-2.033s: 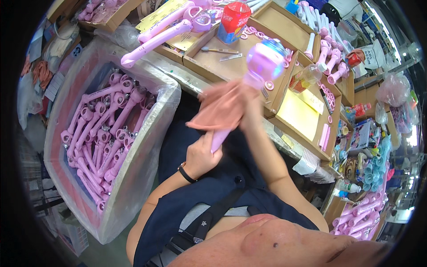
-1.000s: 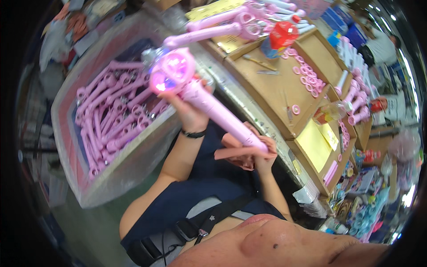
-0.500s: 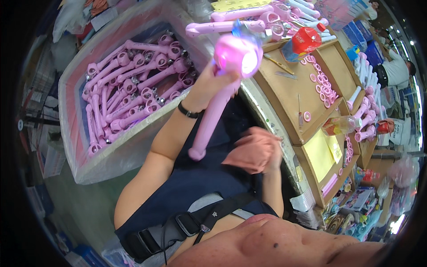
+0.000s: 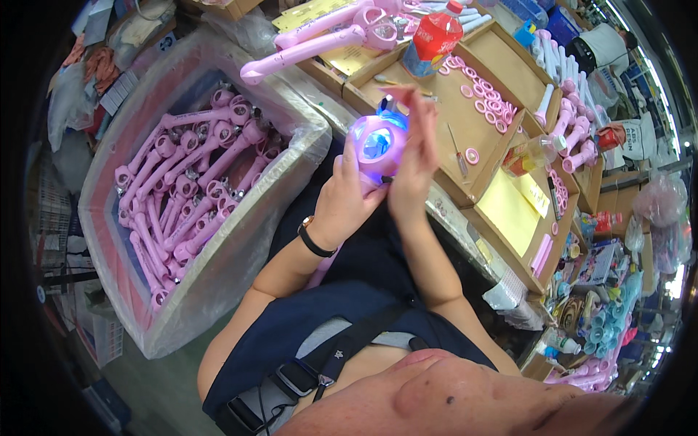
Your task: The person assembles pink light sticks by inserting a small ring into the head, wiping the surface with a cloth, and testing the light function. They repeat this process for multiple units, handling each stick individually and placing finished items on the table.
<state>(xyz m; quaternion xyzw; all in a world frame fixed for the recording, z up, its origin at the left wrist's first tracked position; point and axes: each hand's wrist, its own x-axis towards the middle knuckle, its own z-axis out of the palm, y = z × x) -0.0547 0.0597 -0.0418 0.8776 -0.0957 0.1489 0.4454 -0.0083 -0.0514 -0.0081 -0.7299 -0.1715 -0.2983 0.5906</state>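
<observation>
One view only: head cam, fisheye, looking steeply down over wearer's chest, close to both raised hands. Surface point(image 4: 502, 94) runs along upper right; big bin point(image 4: 218, 269) of pink parts sits at left. Edges bend toward rim, corners dark.

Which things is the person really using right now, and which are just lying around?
In use:
- pink light-up wand, its round head glowing
- left hand, gripping the wand
- right hand, against the wand's head

Just lying about:
- lined bin full of pink wand handles
- red-capped bottle
- pink rings in a wooden tray
- yellow sheet
</observation>
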